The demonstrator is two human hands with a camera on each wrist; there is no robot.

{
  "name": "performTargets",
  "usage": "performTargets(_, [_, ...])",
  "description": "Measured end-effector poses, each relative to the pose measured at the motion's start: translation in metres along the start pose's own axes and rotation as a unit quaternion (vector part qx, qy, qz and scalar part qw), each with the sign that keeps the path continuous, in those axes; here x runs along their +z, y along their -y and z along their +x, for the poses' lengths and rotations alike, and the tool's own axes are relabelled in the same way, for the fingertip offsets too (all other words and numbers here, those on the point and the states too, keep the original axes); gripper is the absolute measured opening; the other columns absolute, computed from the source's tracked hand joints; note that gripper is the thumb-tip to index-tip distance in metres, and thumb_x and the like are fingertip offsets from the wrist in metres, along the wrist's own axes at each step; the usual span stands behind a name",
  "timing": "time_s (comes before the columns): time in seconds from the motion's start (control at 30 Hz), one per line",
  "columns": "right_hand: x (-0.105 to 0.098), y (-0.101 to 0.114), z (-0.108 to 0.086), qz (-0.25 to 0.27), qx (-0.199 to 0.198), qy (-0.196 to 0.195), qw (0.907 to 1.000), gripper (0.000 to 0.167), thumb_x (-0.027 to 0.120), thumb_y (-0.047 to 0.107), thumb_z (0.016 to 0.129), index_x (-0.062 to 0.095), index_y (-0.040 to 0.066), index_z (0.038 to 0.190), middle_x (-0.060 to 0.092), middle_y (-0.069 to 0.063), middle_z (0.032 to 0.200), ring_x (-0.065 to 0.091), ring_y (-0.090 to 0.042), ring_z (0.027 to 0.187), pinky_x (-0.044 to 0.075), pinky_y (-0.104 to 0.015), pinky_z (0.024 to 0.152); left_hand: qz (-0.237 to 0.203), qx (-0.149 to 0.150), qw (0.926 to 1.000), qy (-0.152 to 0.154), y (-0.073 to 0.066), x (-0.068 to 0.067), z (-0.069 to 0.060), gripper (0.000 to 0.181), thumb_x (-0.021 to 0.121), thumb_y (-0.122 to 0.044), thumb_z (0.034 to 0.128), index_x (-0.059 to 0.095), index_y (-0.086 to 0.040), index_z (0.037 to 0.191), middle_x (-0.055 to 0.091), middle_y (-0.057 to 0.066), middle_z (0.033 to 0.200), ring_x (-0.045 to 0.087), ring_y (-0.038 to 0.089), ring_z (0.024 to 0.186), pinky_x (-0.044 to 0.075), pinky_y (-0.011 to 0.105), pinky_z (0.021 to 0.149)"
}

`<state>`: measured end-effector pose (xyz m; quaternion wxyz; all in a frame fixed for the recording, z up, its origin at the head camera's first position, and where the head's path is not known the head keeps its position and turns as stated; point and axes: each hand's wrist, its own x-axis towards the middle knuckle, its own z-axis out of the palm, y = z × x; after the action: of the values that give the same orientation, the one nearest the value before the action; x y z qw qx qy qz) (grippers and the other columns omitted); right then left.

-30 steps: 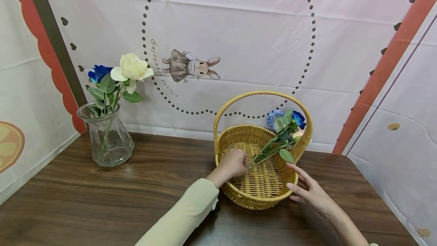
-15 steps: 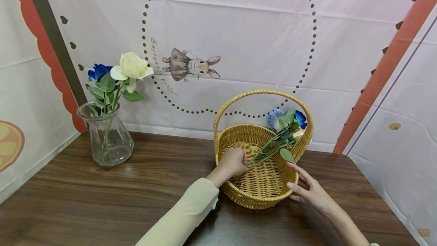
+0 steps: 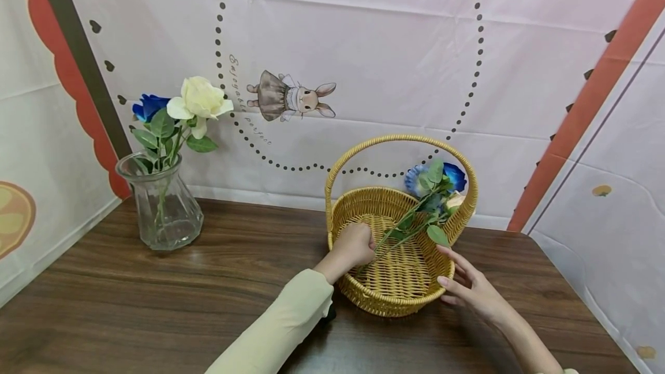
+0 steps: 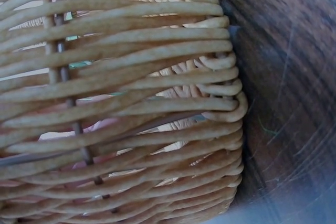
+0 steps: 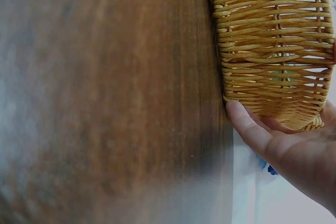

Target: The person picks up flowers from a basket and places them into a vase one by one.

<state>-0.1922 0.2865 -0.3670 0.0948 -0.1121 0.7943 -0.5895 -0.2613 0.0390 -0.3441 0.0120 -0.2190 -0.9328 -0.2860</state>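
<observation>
Inside the yellow wicker basket [image 3: 387, 306], my left hand [image 3: 355, 245] is curled round the lower stems of several flowers [image 3: 433, 195]. Their blue and cream heads lean over the far right rim, under the handle. My right hand [image 3: 475, 290] touches the basket's right side with spread, relaxed fingers. In the right wrist view, the fingers of that hand [image 5: 294, 145] rest along the outside of the woven wall [image 5: 273, 51]. The left wrist view shows only the basket's outer weave [image 4: 121, 87] and some tabletop; the left hand is largely hidden behind it.
A clear glass vase [image 3: 171, 218] with a white rose [image 3: 200, 98] and a blue rose [image 3: 150, 107] stands at the back left of the brown wooden table [image 3: 156, 310]. A printed cloth [image 3: 389, 74] hangs behind the table.
The flower heads in the basket have shifted very slightly, and the leaves with them. Both hands have stayed in nearly the same place.
</observation>
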Motion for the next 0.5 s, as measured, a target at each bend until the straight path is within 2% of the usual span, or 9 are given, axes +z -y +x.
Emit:
performTargets(0.27, [-0.0007, -0.0003, -0.0005, 0.000, -0.008, 0.001, 1.0000, 0.058, 0.048, 0.013, 0.094, 0.018, 0.014, 0.145, 0.007, -0.033, 0.143, 0.029, -0.045, 0.122, 0.051, -0.039, 0.079, 0.002, -0.020, 0.9996, 0.022, -0.0014, 0.0008, -0.0001, 0.046, 0.050, 0.008, 0.0712, 0.020, -0.017, 0.048, 0.009, -0.006, 0.047, 0.004, 0.008, 0.047, 0.010, 0.022, 0.045])
performTargets(0.43, [-0.0006, -0.0010, 0.0002, 0.000, -0.006, 0.004, 1.0000, 0.060, 0.049, 0.014, 0.094, 0.016, 0.013, 0.145, 0.007, -0.033, 0.143, 0.027, -0.046, 0.123, 0.050, -0.038, 0.079, 0.002, -0.015, 0.9998, 0.008, -0.0004, 0.0012, 0.0012, 0.047, 0.053, 0.007, 0.0735, 0.021, -0.017, 0.049, 0.009, -0.005, 0.049, 0.005, 0.009, 0.047, 0.010, 0.022, 0.046])
performTargets(0.5, [-0.0005, -0.0014, 0.0005, -0.001, -0.007, 0.002, 1.0000, 0.060, 0.049, 0.014, 0.094, 0.016, 0.012, 0.145, 0.008, -0.033, 0.143, 0.027, -0.046, 0.122, 0.050, -0.038, 0.079, 0.001, -0.013, 0.9999, -0.002, 0.0000, 0.0012, 0.0017, 0.045, 0.055, 0.006, 0.0739, 0.025, -0.017, 0.050, 0.013, -0.006, 0.049, 0.008, 0.009, 0.047, 0.013, 0.022, 0.046])
